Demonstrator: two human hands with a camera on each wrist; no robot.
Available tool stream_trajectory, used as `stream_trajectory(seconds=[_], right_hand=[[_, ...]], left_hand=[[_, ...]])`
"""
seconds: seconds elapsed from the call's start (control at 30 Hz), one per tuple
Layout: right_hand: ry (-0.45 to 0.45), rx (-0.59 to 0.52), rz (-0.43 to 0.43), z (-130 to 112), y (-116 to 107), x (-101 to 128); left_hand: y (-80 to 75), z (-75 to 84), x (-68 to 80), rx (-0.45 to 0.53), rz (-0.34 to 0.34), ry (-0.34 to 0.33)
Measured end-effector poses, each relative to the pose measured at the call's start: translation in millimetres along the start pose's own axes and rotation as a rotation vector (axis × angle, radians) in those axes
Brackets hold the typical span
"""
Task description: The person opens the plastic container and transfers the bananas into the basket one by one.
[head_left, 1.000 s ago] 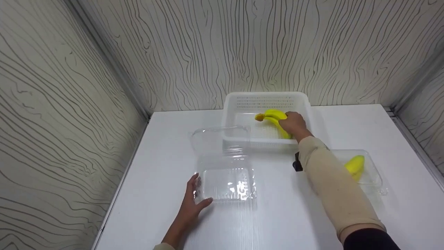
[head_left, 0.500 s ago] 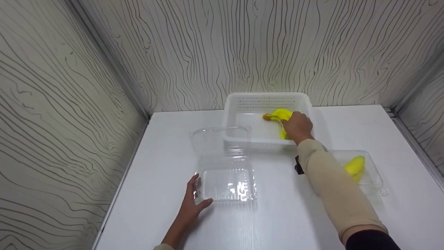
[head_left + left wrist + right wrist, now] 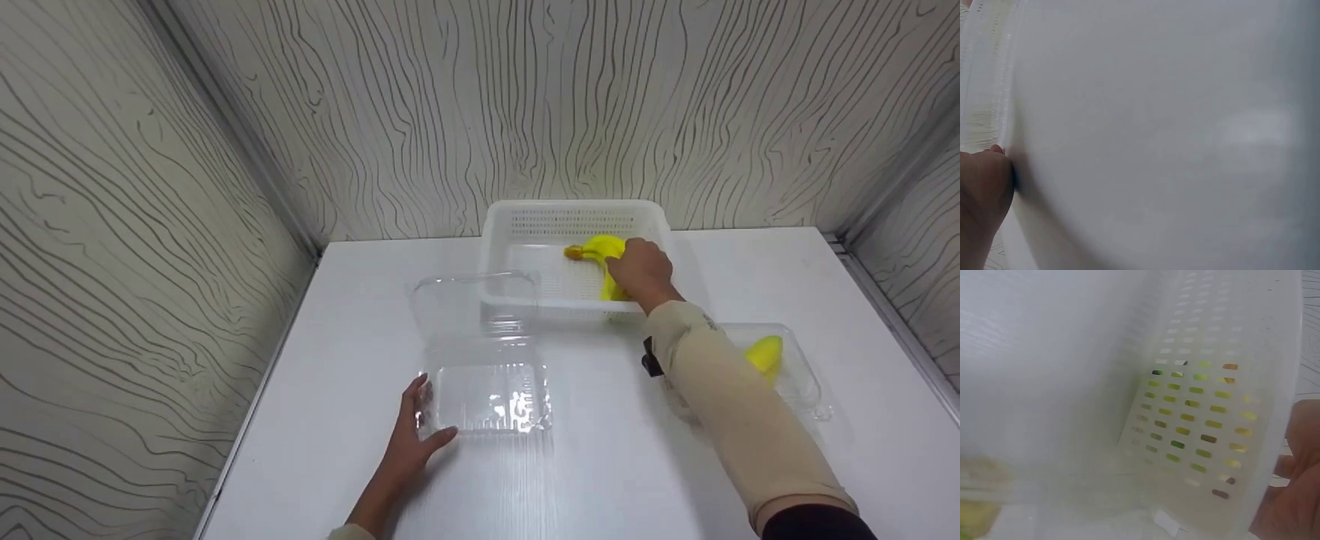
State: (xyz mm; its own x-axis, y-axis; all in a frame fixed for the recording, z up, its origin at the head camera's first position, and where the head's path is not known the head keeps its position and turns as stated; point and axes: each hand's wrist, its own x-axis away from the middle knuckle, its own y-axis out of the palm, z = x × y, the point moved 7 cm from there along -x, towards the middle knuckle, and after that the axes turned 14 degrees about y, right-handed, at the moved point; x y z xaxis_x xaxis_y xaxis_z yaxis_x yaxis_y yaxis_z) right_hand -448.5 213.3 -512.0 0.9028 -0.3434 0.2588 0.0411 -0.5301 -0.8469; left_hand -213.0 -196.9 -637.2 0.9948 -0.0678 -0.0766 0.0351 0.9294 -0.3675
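In the head view my left hand (image 3: 411, 433) holds the near left corner of a clear plastic clamshell box (image 3: 480, 390), thumb along its front edge and fingers on its left side. The box's lid (image 3: 472, 300) stands raised at the back. My right hand (image 3: 646, 271) reaches into a white plastic basket (image 3: 577, 204) and grips a bunch of yellow bananas (image 3: 606, 246), its brown stem pointing left. From the right wrist, yellow and green patches of the bananas (image 3: 1199, 391) show through the basket's holes, with my fingers beyond the rim. The left wrist view shows only part of my hand (image 3: 982, 188).
A second clear box (image 3: 799, 375) with a yellow banana (image 3: 765, 354) in it stands at the right, partly behind my right sleeve (image 3: 742, 412). The basket stands against the patterned back wall (image 3: 585, 112). All rest on a white table (image 3: 337, 330).
My right hand has shifted slightly right inside the basket, and the bananas have moved right with it, covered more by the hand. The left hand has stayed on its box.
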Motion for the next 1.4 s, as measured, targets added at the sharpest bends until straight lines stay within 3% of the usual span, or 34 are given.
stream_trajectory(seconds=[0.3,0.57,0.77,1.1,1.4], right_hand=[[-0.085,0.013,0.013,-6,-23,21],[-0.171,-0.010,0.064,15,-39,52],[-0.186,-0.068,0.058,32,-42,77],[-0.189,-0.176,-0.045,47,-21,105],[-0.255,-0.264,-0.153,34,13,131]], left_hand=[[0.4,-0.4,0.2,0.005,0.003,-0.004],[1.8,-3.1,1.9,0.004,0.001,-0.007],[2.1,-4.4,0.7,-0.012,0.000,-0.028],[1.9,-4.0,-0.4,0.003,-0.004,-0.011],[1.0,-1.5,0.5,-0.007,-0.002,-0.025]])
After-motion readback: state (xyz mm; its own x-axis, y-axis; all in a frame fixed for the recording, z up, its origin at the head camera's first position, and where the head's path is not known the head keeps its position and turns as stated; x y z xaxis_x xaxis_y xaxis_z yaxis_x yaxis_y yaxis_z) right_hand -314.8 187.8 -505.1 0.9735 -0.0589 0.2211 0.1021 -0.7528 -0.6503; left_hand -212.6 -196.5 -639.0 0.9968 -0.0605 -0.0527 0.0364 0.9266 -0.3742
